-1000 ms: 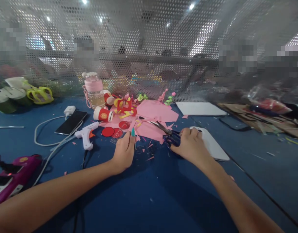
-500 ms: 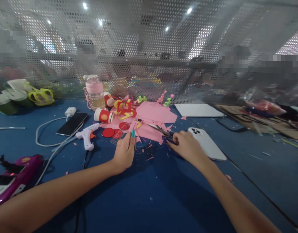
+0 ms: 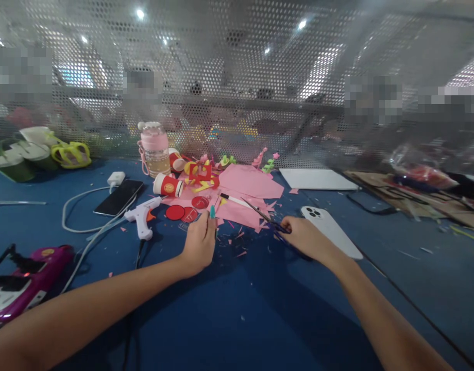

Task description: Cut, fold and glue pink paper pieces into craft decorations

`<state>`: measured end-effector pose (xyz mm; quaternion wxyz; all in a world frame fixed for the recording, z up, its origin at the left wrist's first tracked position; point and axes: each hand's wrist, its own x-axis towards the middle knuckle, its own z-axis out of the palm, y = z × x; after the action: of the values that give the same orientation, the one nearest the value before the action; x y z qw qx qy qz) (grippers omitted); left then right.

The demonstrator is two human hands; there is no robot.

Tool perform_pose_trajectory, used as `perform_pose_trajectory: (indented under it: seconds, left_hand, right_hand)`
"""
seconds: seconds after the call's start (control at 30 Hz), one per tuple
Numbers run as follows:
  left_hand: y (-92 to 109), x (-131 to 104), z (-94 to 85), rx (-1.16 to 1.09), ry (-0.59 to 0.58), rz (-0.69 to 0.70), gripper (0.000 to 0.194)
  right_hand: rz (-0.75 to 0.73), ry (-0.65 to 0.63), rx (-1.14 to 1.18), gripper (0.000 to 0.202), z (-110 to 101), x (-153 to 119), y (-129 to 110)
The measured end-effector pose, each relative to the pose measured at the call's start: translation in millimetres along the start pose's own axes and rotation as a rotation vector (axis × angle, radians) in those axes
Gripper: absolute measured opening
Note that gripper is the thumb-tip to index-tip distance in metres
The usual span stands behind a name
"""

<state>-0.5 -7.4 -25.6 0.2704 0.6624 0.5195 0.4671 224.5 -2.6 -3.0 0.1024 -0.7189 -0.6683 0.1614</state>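
Blue-handled scissors [image 3: 273, 223] are pointing over pink paper [image 3: 249, 180], right hand [image 3: 305, 237] pinching the handles with bent fingers, presumably for control; left hand [image 3: 200, 242] is resting nearby, fingers curled, any hold unclear

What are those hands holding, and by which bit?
The right hand holds the scissors by their dark blue handles. A teal thing shows at the left hand, but I can't tell whether it's held.
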Motion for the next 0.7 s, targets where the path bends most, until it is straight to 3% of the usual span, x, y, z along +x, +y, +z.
perform_pose_trajectory:
  seconds: [0.13,0.27,0.4,0.5,0.63,0.7]
  left_hand:
    - [0,6,-2.2,-0.042,0.050,-0.021,0.026]
    - [6,13,-5.9,-0.077,0.135,-0.004,0.027]
    - [10,14,-6.2,-0.078,0.158,-0.029,0.026]
    - [11,15,-4.9,-0.086,0.165,-0.032,0.027]
    - [10,16,-4.3,-0.118,0.156,-0.014,0.027]
    - [10,17,-4.4,-0.130,0.167,-0.016,0.026]
  right_hand:
    - [-0.011,-0.296,0.631,0.029,-1,-12,-13]
    - [-0.048,-0.392,0.981,0.041,18,-21,-31]
    - [-0.131,-0.375,1.104,0.049,34,-37,-45]
    - [-0.130,-0.378,1.178,0.057,29,-48,-55]
    - [-0.145,-0.555,1.268,0.068,20,-51,-61]
    - [-0.106,-0.535,1.255,0.071,23,-52,-63]
